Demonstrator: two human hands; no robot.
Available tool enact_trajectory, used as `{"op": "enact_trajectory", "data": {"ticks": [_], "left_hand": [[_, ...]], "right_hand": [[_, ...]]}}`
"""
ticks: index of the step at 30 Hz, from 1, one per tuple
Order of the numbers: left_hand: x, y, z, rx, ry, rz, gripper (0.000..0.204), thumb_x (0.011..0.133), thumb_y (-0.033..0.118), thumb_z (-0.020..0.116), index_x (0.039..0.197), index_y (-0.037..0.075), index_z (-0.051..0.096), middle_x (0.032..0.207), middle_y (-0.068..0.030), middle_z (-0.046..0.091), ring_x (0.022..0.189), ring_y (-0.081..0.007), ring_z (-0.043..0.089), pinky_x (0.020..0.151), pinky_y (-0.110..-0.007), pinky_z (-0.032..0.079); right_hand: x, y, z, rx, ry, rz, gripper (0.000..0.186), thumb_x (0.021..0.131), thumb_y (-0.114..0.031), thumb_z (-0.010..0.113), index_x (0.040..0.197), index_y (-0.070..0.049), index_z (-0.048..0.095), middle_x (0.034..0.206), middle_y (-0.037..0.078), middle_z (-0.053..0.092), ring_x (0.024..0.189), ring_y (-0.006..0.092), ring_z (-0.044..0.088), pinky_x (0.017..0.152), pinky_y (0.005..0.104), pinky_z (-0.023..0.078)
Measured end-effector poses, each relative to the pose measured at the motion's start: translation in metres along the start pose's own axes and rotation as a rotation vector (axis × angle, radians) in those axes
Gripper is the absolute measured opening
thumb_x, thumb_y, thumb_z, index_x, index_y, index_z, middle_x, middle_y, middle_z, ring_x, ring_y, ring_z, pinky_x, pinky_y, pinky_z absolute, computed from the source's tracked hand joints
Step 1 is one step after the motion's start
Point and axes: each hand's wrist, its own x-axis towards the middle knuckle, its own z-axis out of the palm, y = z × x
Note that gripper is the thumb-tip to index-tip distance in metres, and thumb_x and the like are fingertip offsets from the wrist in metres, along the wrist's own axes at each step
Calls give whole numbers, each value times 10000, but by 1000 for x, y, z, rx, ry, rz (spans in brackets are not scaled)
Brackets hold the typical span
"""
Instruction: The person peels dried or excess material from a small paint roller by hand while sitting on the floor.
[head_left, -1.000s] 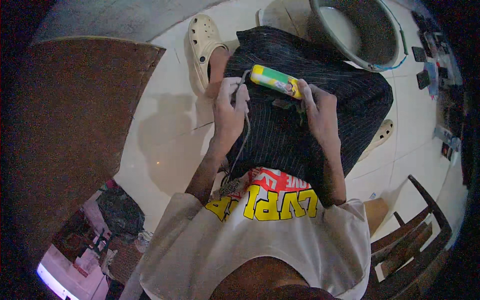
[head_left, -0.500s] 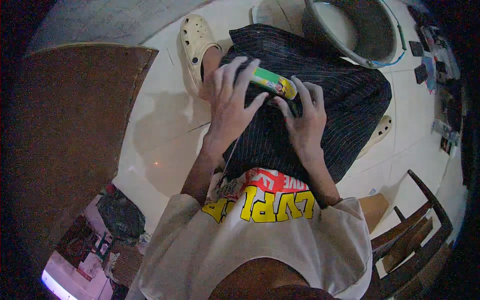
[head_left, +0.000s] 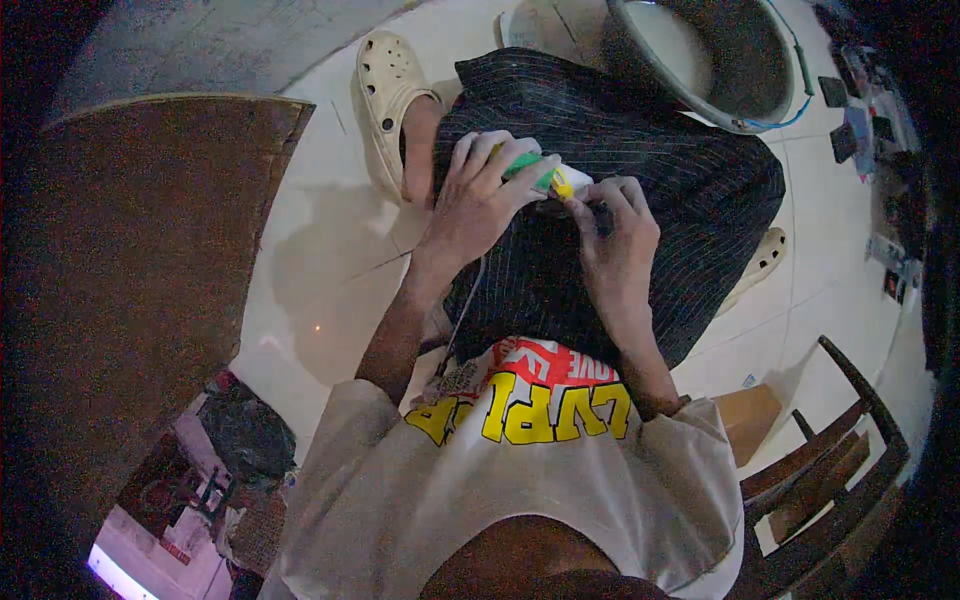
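Observation:
Over my lap, my left hand [head_left: 483, 190] is closed round a small oblong green, yellow and white pack [head_left: 532, 170], its fingers covering the left end. At the pack's right end, the fingertips of my right hand [head_left: 622, 220] pinch the white and yellow part. What exactly the pack contains I cannot tell. Below both hands spreads a dark pinstriped cloth [head_left: 690, 220], draped over my legs.
A large grey tub [head_left: 745, 85] with a blue handle cord stands at the far right. To the left is a big brown board [head_left: 150, 260]. A dark wooden frame [head_left: 820, 480] lies lower right, a black plastic bag [head_left: 245, 430] lower left. Small items line the right edge.
The pack has been turned, so its picture no longer shows and a white end does. My left hand has shifted right along it, and my right fingers have closed on its end.

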Motion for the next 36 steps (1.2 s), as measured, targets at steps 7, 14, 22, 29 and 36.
{"op": "enact_trajectory", "data": {"ticks": [7,14,22,29,36], "left_hand": [[-3,-8,6,-12,36,94,423,812,164,635,1235,142,652,1162,-73,593,1120,-283,534,995,-439,406],[-2,-12,6,-8,13,107,445,822,168,624,1267,156,627,1166,-63,596,1138,-273,528,1006,-436,407],[-1,-18,8,-7,-5,144,452,815,185,654,1265,163,627,1167,-49,595,1139,-257,528,1009,-425,399],[1,-18,9,1,17,145,477,779,190,694,1252,168,639,1157,-37,605,1118,-253,537,982,-412,415],[0,-20,6,-38,-4,109,524,774,172,702,1289,144,612,1202,-59,594,1134,-271,538,998,-416,428]], "right_hand": [[-3,-6,-4,-107,-21,37,102,844,16,660,918,-2,593,944,150,587,833,365,618,726,411,498],[-13,16,-3,-3,-32,-156,201,838,-31,647,1032,-46,594,1021,135,573,901,358,606,735,426,515],[-25,50,-10,-77,-34,-483,324,765,-20,676,1083,-69,629,1024,126,612,890,312,597,718,403,503],[-35,71,-28,-36,-42,-533,277,790,-29,680,1057,-99,659,992,118,598,856,287,578,707,384,499],[-41,75,-44,174,104,-250,158,852,25,645,993,-24,594,1015,151,586,928,278,586,819,351,484]]}}
